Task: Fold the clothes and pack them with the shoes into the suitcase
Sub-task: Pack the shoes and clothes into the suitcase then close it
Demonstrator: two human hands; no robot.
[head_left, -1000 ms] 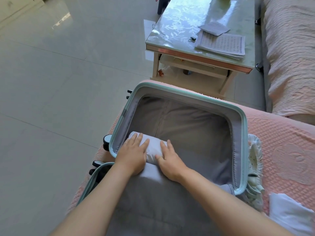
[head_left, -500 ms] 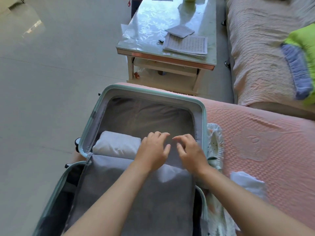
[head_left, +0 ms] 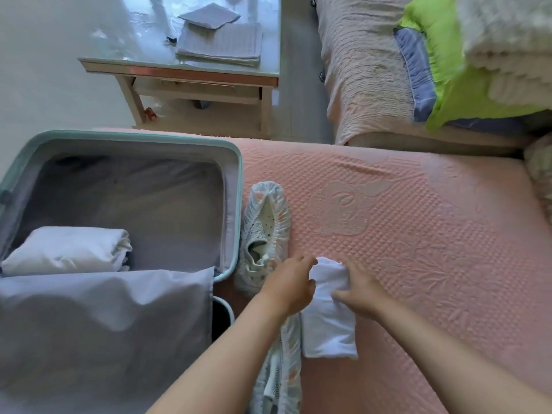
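Pickup of the folded white garment, lying on the pink bedspread just right of the suitcase.
Right hand pinches its far edge, thumb on top. Left hand curves at the left edge; can't tell if it grips. A two-handed hold likely keeps the fold intact. Rolled white garment sits inside the suitcase. One shoe touches the suitcase's right wall, second shoe nearer the person.

Pink quilted cover; glass-topped table beyond, papers stacked on it; green pillow on cream-covered sofa.
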